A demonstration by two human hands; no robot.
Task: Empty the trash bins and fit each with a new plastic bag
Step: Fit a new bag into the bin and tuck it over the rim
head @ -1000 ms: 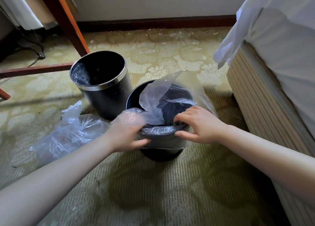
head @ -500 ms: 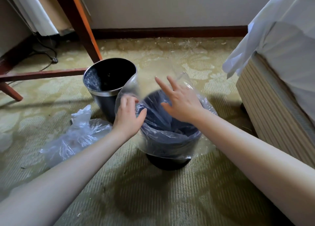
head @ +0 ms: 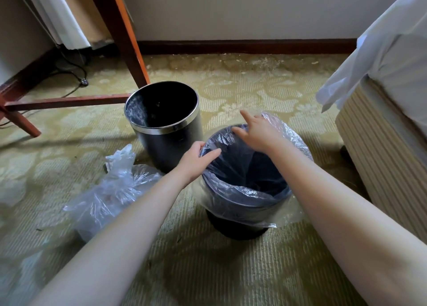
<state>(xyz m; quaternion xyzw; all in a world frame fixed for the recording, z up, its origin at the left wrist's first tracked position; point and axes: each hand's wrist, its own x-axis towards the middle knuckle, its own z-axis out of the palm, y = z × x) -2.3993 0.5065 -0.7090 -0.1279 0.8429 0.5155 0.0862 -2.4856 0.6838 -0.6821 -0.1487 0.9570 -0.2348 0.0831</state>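
- Here, the nearer bin [head: 235, 230] stands on the floor right in front of us, black and round, with only its base showing below a clear bag [head: 242, 201].
- The bag lines the inside and folds down over the rim, wrinkled and loose, with spare film puffed up at the far right.
- Our left hand [head: 196, 160] grips the plastic at the left of the rim, fingers curled over the outside and thumb laid inside.
- Our right hand [head: 258, 132] rests on the film at the far rim, fingers straight and spread, holding nothing.
- The two hands are apart, on different sides of the opening.
- The floor is a yellow-green patterned carpet [head: 208, 271], ending at a dark skirting board [head: 242, 46] under a pale wall.
- A second bin [head: 166, 148], black with a silver band, stands unlined just behind and to the left.
- A crumpled loose bag [head: 111, 195] lies on the carpet to our left, beside that bin.
- A wooden table leg [head: 122, 35] slants behind the second bin, and a bed [head: 379, 158] with a hanging white sheet [head: 381, 51] closes in the right side.
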